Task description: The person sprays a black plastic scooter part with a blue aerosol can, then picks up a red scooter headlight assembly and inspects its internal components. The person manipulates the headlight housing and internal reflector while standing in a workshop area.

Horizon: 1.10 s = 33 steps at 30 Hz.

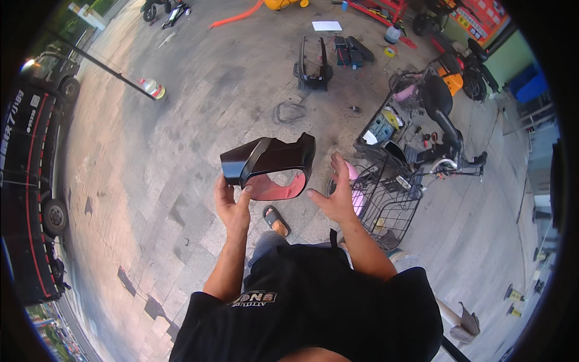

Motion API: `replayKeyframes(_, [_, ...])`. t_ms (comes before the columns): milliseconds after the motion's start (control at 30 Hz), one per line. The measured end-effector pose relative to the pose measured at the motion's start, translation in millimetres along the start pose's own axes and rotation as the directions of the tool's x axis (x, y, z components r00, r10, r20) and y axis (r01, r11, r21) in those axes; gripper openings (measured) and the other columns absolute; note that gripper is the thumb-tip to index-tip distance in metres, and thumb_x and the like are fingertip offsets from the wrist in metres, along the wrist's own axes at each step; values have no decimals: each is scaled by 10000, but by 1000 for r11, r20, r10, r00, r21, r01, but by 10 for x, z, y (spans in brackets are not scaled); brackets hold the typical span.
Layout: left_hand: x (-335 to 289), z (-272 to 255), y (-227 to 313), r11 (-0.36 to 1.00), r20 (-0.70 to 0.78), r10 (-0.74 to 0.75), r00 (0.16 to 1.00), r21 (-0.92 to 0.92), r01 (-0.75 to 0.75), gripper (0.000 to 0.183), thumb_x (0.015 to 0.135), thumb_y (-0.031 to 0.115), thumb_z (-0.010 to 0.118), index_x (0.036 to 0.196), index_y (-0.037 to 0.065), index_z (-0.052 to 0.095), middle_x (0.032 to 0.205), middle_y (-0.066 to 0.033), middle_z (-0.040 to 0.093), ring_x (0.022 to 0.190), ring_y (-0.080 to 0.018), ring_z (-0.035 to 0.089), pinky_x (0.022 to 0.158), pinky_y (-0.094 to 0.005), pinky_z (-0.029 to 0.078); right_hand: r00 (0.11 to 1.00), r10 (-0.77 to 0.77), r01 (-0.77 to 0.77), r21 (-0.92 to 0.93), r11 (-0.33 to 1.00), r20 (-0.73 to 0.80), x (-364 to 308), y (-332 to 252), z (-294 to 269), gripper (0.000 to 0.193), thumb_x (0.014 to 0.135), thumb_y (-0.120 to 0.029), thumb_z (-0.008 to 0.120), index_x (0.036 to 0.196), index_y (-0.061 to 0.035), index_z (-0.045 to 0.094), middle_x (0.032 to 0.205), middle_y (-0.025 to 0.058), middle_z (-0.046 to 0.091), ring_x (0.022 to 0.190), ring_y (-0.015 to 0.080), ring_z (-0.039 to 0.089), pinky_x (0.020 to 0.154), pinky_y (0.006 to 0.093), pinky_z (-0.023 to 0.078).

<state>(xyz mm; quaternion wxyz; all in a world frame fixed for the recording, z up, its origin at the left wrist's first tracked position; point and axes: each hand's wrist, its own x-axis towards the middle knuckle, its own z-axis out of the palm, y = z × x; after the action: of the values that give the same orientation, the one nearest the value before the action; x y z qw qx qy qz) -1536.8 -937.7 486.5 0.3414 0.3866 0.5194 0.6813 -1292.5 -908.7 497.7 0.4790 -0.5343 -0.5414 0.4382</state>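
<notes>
A glossy dark plastic scooter cover [274, 158], hollow with a reddish inside, is held up in front of me above the paving. My left hand [232, 208] grips its lower left edge, thumb toward the opening and fingers behind the shell. Just off the cover's right end, my right hand [336, 196] has its fingers and thumb spread, with nothing in them. Right of that hand stands a partly stripped electric scooter [437, 102], its inner parts exposed. A black wire basket [386, 202] is at its front, close to my right forearm.
On the ground ahead lie a black plastic frame [312, 66], dark battery-like blocks [353, 51], yellow tape [389, 52] and a white sheet [327, 26]. A bottle [152, 88] stands by a pole at left. Along the left edge is a dark truck [30, 181].
</notes>
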Motion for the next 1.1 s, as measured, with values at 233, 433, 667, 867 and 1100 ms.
replayKeyframes(233, [966, -886, 271, 684, 255, 292, 922, 618, -387, 701, 663, 14, 836, 1312, 69, 577, 1425, -196, 440, 1320, -377, 477, 1101, -471, 397, 851, -318, 478, -366, 799, 418, 806, -713, 1065, 1058, 617, -221, 883, 1500, -20, 336, 1526, 214, 379, 1402, 387, 390, 1170, 502, 285])
replayKeyframes(433, [1696, -1064, 115, 705, 314, 274, 909, 577, -412, 698, 655, 2, 826, 1306, 76, 584, 1429, -204, 427, 1380, -413, 431, 1130, -500, 387, 873, -183, 411, -478, 776, 453, 1356, -593, 1738, 986, 663, -250, 856, 1481, -14, 359, 1440, 192, 491, 1367, 342, 439, 1157, 564, 257])
replayKeyframes(667, [2961, -1007, -355, 683, 357, 272, 894, 583, -440, 737, 658, 8, 817, 1340, 79, 546, 1446, -218, 438, 1379, -409, 432, 1120, -495, 386, 891, -162, 383, -514, 767, 423, 2495, -198, 2318, 839, 648, -263, 871, 1365, -14, 514, 1378, 192, 546, 1349, 346, 459, 1175, 570, 220])
replayKeyframes(867, [4355, -769, -555, 571, 344, 303, 889, 681, -458, 721, 684, 12, 818, 1333, 49, 506, 1441, -211, 465, 1383, -428, 428, 1137, -511, 371, 865, -183, 438, -528, 728, 467, 3961, -370, 2818, 770, 655, -249, 867, 1333, -76, 547, 1322, 118, 598, 1382, 318, 424, 1178, 597, 166])
replayKeyframes(1100, [5925, -374, -963, 610, 263, 407, 875, 634, -475, 700, 689, -19, 790, 1324, 25, 498, 1398, -209, 514, 1361, -413, 460, 1129, -492, 382, 851, -310, 519, -584, 625, 425, 5532, -723, 3267, 852, 643, -233, 883, 1392, -109, 494, 1381, 73, 562, 1402, 365, 374, 1155, 647, 150])
